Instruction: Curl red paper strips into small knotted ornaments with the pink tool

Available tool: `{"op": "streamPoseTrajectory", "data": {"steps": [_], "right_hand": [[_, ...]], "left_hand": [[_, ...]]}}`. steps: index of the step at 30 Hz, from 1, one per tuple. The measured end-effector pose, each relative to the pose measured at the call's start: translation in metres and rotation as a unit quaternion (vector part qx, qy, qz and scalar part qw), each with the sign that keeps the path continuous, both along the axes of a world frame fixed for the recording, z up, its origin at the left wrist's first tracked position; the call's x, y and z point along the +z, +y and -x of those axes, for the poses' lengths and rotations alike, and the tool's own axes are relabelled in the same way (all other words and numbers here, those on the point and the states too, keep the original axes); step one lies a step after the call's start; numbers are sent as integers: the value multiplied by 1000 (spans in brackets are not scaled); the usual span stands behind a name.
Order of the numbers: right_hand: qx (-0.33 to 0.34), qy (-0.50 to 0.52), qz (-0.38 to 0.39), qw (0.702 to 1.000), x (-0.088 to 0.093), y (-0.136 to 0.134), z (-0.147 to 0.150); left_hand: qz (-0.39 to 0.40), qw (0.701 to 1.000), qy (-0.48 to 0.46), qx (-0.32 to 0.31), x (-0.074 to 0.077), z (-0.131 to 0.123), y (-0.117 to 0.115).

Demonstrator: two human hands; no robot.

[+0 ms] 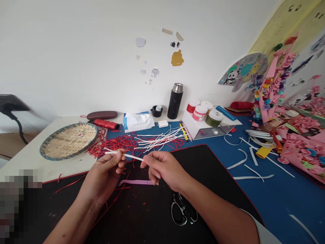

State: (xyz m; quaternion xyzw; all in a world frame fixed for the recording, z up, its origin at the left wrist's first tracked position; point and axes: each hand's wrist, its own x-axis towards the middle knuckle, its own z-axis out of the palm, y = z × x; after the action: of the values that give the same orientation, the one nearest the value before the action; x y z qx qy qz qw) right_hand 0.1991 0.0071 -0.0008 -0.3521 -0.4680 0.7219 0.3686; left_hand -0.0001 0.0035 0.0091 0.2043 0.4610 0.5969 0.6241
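Both my hands pinch one thin white paper strip (132,156) above a black mat (208,176). My left hand (109,169) is closed on the strip near its left part, with the tip sticking out to the left. My right hand (162,167) pinches the strip's right end between thumb and forefinger. A pink strip (135,182) lies on the mat just below my hands. Scissors (181,210) rest on the mat beneath my right wrist.
Beyond my hands lie a pile of white strips (159,139) and red strips (114,144). A woven basket tray (68,140), a red thread spool (106,124), a black flask (175,100) and paint jars (201,112) stand further back. Pink paper crafts (299,135) crowd the right.
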Motion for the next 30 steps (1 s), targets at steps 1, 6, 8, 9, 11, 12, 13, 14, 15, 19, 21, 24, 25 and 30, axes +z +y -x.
{"op": "streamPoseTrajectory", "data": {"steps": [1, 6, 8, 9, 11, 12, 13, 14, 15, 19, 21, 24, 25, 30], "right_hand": [[-3, 1, -1, 1000, 0, 0, 0], [-9, -6, -5, 1000, 2, 0, -1], [-10, -11, -6, 1000, 3, 0, -1], [-10, -14, -7, 1000, 3, 0, -1], [-8, -19, -8, 1000, 4, 0, -1], [-6, -21, -9, 1000, 4, -1, -1], [-5, -22, -10, 1000, 4, -1, -1], [-5, -21, -10, 1000, 4, -1, -1], [-6, -20, -9, 1000, 4, -1, -1], [-14, -12, -4, 1000, 2, -1, -1], [-15, -2, 1, 1000, 1, -1, -1], [-7, 15, 8, 1000, 0, -1, -1], [-3, 16, 8, 1000, 0, -1, -1], [10, 8, 7, 1000, 0, 0, 0]], "left_hand": [[0, 1000, 2, 1, 0, 0, 0], [-4, 1000, 3, -2, 1, 0, 0], [-5, 1000, 4, -6, 1, 1, 0], [-5, 1000, 4, -7, 1, 1, 0], [-7, 1000, 5, -8, 1, 0, -1], [-7, 1000, 4, -7, 1, 0, -1], [-7, 1000, 4, -5, 1, -1, -1], [-6, 1000, 2, -4, 1, -2, -1], [-5, 1000, 1, -4, 1, -2, -1], [-7, 1000, -8, 1, 3, -3, -1], [-12, 1000, -8, 3, 3, -2, -1], [-22, 1000, -2, 1, 2, 0, -1], [-25, 1000, -1, 2, 2, 0, -1], [-33, 999, -5, 16, 3, 2, -1]]}}
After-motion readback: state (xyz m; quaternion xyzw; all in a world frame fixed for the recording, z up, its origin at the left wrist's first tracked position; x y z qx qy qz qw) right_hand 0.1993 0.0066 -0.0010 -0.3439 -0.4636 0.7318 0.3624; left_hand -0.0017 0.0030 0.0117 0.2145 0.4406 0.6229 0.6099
